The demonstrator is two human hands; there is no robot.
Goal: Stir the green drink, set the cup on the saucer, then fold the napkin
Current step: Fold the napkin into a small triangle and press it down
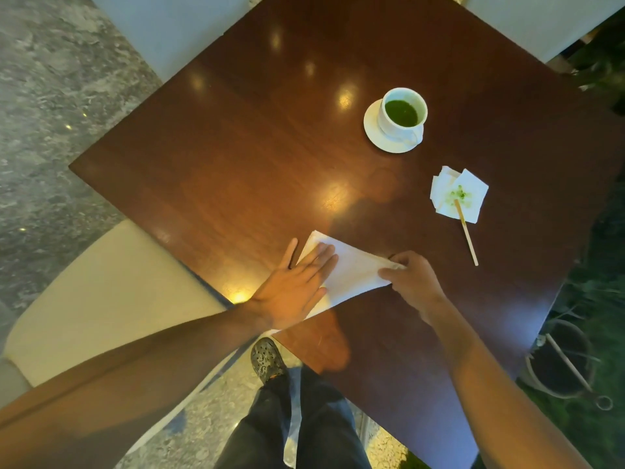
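Observation:
A white cup (pixel 403 111) holding green drink stands on a white saucer (pixel 373 130) at the far right of the dark wooden table (pixel 236 147). A white napkin (pixel 351 269), folded into a triangle, lies at the near table edge. My left hand (pixel 297 286) presses flat on its left part with straight fingers. My right hand (pixel 411 282) pinches the napkin's right corner. A wooden stirrer (pixel 468 236) lies to the right, its tip on a green-stained napkin (pixel 460 194).
A cream chair seat (pixel 101 299) sits at the left below the table edge, and pale chairs stand at the far corners. My foot (pixel 267 360) and trouser legs show under the table. A dark bucket (pixel 561 360) and plants are at the right.

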